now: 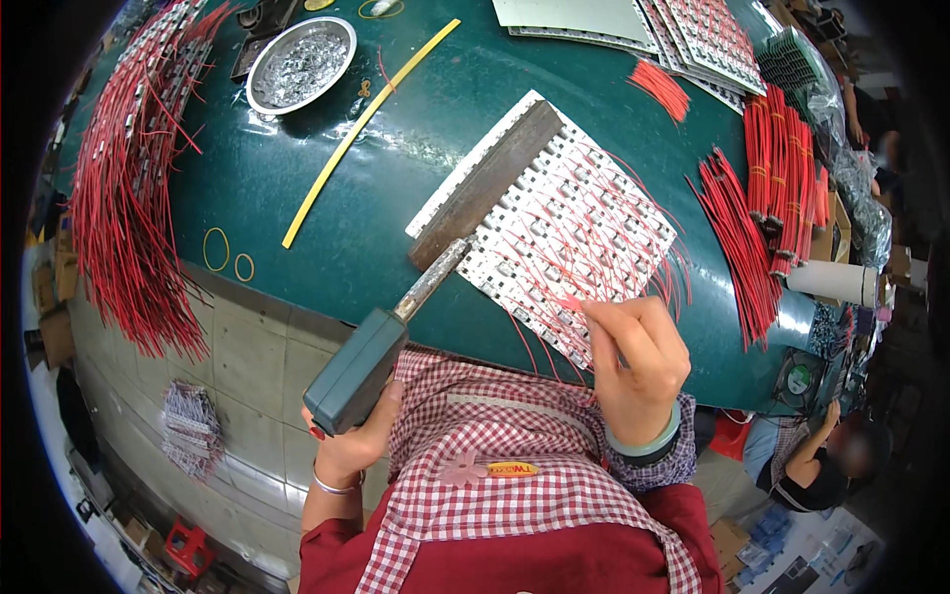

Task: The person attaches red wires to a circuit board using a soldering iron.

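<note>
My left hand [368,436] is wrapped round a soldering gun [358,366] with a boxy dark green body and a metal barrel. The barrel's tip reaches the left edge of a white circuit board panel [524,193], close to the lower end of a dark metal bar [490,183] lying along it. Many thin red wires [594,233] spread over the panel from rows of small parts. Above the panel's near right side, my right hand [643,361] has thumb and forefinger pinched together at red wire; how many strands they hold is unclear.
A metal bowl [259,94] of shiny bits stands at the back left, near a yellow strip [371,129]. Wired panels [139,168] hang over the left edge. Red wire bundles [737,247] lie right; more panels [584,22] are stacked behind. A person [807,455] sits at the right.
</note>
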Motion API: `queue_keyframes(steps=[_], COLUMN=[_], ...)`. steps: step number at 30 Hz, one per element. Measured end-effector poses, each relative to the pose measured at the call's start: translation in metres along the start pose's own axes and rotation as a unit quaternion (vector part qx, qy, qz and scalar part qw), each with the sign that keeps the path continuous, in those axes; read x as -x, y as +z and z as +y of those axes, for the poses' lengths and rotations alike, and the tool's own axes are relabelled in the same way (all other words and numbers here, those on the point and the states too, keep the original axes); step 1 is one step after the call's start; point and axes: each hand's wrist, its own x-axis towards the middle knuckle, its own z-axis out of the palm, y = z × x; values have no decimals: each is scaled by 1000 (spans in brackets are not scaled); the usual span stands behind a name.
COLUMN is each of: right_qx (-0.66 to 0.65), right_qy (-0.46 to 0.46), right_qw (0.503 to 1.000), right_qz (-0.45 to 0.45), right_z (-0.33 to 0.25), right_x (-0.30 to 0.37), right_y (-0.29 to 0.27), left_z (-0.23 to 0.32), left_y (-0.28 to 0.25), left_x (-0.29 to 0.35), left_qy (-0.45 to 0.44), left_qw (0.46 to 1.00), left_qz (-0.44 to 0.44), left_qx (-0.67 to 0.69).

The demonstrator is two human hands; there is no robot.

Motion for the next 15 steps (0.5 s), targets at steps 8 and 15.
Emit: queue_keyframes(steps=[8, 15], right_qx=[-52, -33], right_qy=[-39, -38], right_qw=[998, 999], right_qz=[24, 20], right_z=[-3, 2], right_x=[1, 3], right_y=[66, 79], left_z=[4, -2], left_y=[0, -1], left_x=[-7, -7], left_qy=[97, 102], left_qw=[995, 993], left_qz=[-11, -29], left_qx=[-26, -51])
